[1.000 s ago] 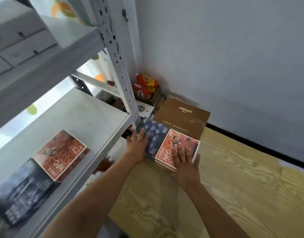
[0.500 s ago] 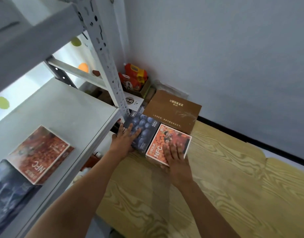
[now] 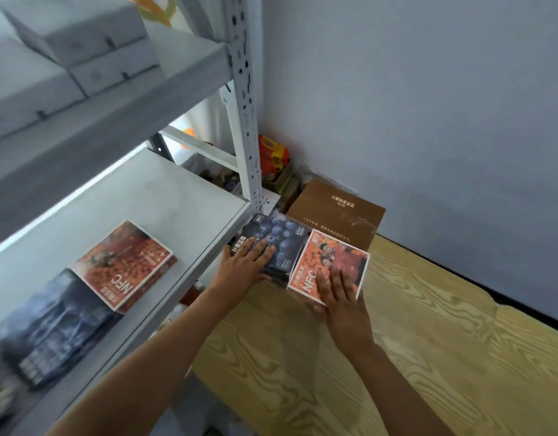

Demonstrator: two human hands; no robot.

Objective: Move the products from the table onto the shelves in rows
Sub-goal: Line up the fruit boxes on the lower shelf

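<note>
Orange "NFC" box (image 3: 331, 265) under right hand (image 3: 340, 297); left hand (image 3: 246, 262) on blueberry box (image 3: 281, 240).

At the table's (image 3: 428, 357) far left corner, the left hand (image 3: 243, 269) lies flat with straight fingers on a blue box (image 3: 277, 243), and the right hand (image 3: 340, 297) lies flat on an orange box (image 3: 331, 262) just beside it, the two boxes touching. A brown carton (image 3: 337, 212) sits behind them against the wall. On the middle shelf (image 3: 164, 209), an orange box (image 3: 123, 262) lies near the front edge with a dark box (image 3: 51, 325) touching its near side. Grey boxes (image 3: 67, 36) sit on the upper shelf (image 3: 114, 121).
</note>
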